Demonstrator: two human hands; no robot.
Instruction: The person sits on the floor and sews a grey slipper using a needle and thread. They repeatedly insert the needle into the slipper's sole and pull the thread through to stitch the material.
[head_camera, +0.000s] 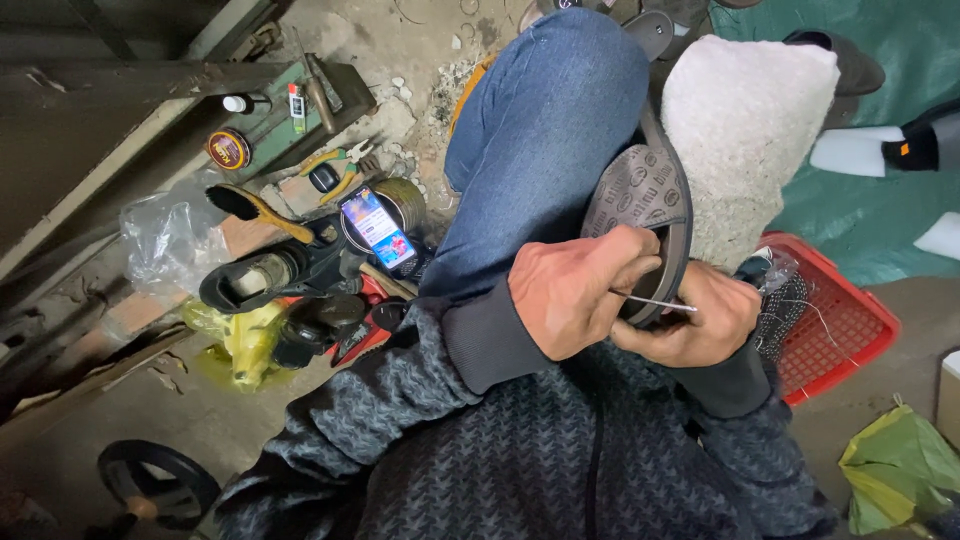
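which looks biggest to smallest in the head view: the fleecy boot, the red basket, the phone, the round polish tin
1. fleecy boot, though it sits nearest the camera
2. red basket, partly hidden
3. phone
4. round polish tin

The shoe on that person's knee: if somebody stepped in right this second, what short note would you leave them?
Left hand: clamps the sole edge of the fleece-lined shoe and pinches a thin metal needle. 
Right hand: grip under the sole rim, at the needle's tip. 
Shoe: sole up, resting on the blue-jeaned knee. 
Nearby: red basket on the right; phone, pliers and polish tin on the left. 
Done: needle sits at the sole edge. 
Left: how much edge remains unstitched cannot be seen.
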